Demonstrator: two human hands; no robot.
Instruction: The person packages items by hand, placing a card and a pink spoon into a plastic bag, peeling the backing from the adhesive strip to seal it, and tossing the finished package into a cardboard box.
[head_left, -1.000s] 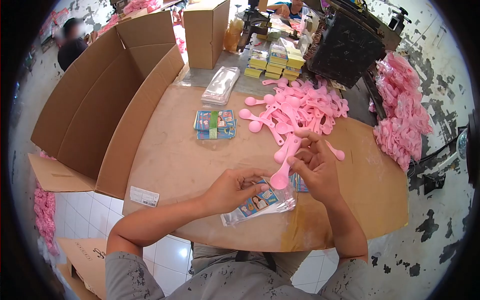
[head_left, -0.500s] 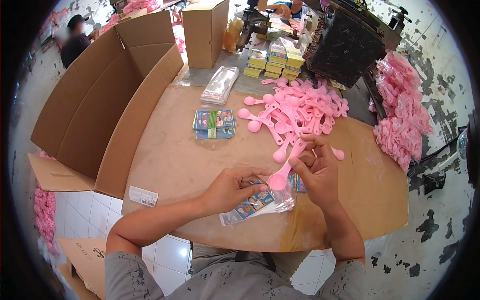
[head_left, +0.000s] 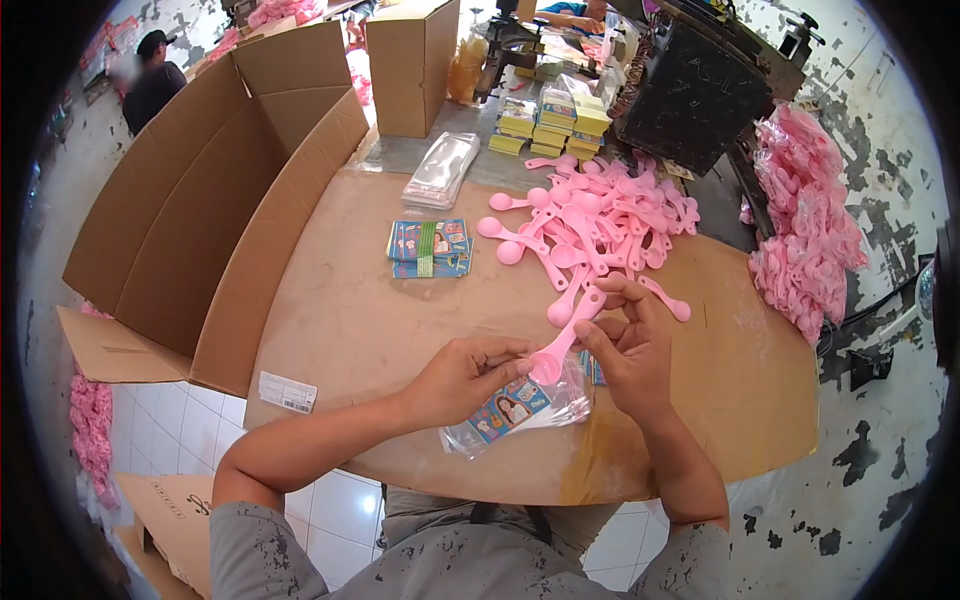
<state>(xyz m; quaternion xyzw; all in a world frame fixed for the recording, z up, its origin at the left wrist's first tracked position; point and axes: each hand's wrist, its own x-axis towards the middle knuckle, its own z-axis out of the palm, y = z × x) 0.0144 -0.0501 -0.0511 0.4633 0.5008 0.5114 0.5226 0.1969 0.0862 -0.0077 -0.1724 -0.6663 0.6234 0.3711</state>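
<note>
My right hand (head_left: 632, 345) pinches the handle of a pink measuring spoon (head_left: 563, 345), which slants down to the left. The spoon's round bowl lies right at the fingertips of my left hand (head_left: 472, 378). Those left fingers are closed at the upper edge of a clear plastic bag (head_left: 568, 402), and a blue printed card (head_left: 510, 408) shows beneath them on the bag. Part of another blue card (head_left: 592, 368) peeks out beside my right hand. Just beyond, a large heap of pink measuring spoons (head_left: 610, 215) spreads over the cardboard-covered table (head_left: 350, 300).
Banded blue cards (head_left: 430, 248) and a stack of clear bags (head_left: 441, 170) lie further back. A big open carton (head_left: 225, 200) stands left. Yellow-edged card stacks (head_left: 550, 120), a black machine (head_left: 690, 95) and pink bagged goods (head_left: 805, 230) line the far side. Other people sit beyond.
My right hand has brought the spoon slightly down and left, its bowl now at my left fingertips. More of the card below shows.
</note>
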